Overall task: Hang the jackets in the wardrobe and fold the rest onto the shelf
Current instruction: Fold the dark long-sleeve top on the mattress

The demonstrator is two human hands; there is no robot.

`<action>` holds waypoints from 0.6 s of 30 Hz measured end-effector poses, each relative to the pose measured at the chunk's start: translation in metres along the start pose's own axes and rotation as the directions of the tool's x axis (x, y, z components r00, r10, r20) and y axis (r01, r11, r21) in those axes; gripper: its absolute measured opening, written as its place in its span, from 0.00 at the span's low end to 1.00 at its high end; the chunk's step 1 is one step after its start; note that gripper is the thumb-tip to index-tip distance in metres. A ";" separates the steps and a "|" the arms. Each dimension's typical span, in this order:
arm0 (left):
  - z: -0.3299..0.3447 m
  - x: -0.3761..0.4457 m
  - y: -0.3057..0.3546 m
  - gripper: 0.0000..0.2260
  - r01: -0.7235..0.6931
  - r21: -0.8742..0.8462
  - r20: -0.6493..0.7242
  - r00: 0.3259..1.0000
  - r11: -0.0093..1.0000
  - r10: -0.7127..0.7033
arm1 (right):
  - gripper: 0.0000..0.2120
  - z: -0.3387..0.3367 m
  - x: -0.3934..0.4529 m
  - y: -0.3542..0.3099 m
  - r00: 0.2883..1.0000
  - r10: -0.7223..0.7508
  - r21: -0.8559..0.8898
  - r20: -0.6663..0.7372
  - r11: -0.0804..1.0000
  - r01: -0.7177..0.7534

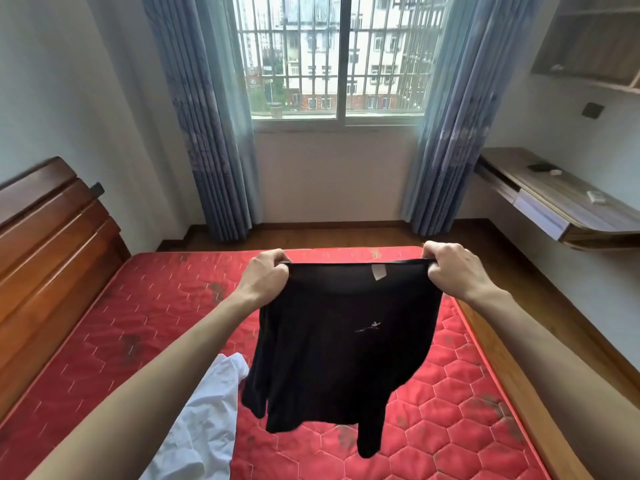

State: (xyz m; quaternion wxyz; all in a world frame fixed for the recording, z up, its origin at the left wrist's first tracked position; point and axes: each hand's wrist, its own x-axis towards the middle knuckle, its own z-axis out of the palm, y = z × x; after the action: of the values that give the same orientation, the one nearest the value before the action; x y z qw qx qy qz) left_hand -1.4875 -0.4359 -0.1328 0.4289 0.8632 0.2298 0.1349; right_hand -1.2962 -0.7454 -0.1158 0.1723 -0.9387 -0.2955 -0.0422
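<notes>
Fingers of our left hand (265, 275) and right hand (450, 268) pinched the black shirt (339, 358) at its shoulders above the mattress (138, 306); it hung limp and looked light, best held there.

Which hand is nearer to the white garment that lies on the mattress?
Left. The left hand grips the black shirt at its top edge, above the white garment. The right hand grips the opposite end, farther to the right.
</notes>
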 end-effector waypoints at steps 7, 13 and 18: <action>-0.023 0.011 0.000 0.09 -0.014 -0.077 0.178 0.984 0.997 0.028 | 0.09 -0.002 -0.003 -0.001 0.972 -0.125 0.612 0.198 0.791 -0.023; -0.046 0.014 0.003 0.12 0.004 -0.155 0.433 0.899 0.988 0.064 | 0.08 -0.008 -0.005 0.001 0.962 -0.130 0.681 0.241 0.729 -0.072; -0.051 0.018 -0.009 0.06 0.019 -0.175 0.387 0.921 0.984 0.051 | 0.19 -0.013 -0.004 0.023 0.796 -0.224 0.687 0.562 0.663 -0.298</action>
State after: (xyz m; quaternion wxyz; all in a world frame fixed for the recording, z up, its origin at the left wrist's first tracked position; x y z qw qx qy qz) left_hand -1.4963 -0.3870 -0.1089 0.5390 0.8335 0.1200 -0.0162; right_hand -1.2865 -0.7697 -0.1117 0.4388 -0.7514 -0.3044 0.3876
